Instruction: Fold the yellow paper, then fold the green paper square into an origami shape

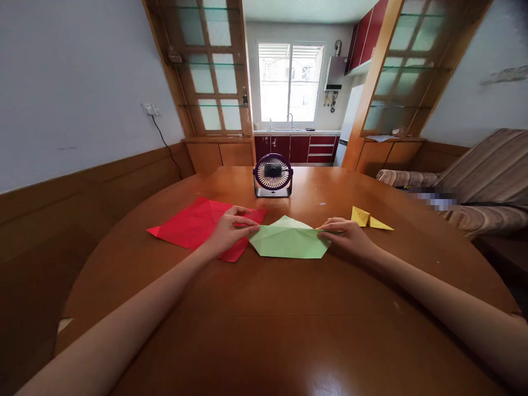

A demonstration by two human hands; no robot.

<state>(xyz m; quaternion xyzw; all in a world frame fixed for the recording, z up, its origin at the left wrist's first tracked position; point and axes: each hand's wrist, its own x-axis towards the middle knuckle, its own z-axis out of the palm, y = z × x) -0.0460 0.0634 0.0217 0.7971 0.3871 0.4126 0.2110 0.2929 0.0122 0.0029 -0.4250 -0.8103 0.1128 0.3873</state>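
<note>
A light green sheet of folding paper [289,245] is held between my two hands over the table, its lower edge straight and a paler flap peaking at the top middle. My left hand [231,228] pinches its left corner between thumb and fingers. On the opposite corner, my right hand [346,235] is closed in a similar pinch. Red paper [193,223] with creases lies partly beneath my left hand and wrist. To the right of my right hand rests a small folded yellow paper piece [363,217] with a pointed tip.
The round brown wooden table [264,341] spreads under everything. A small purple fan [273,175] stands upright beyond the green paper. A striped armchair [487,176] is at the right, near the table's edge. Farther back are a kitchen counter [297,132] and a window.
</note>
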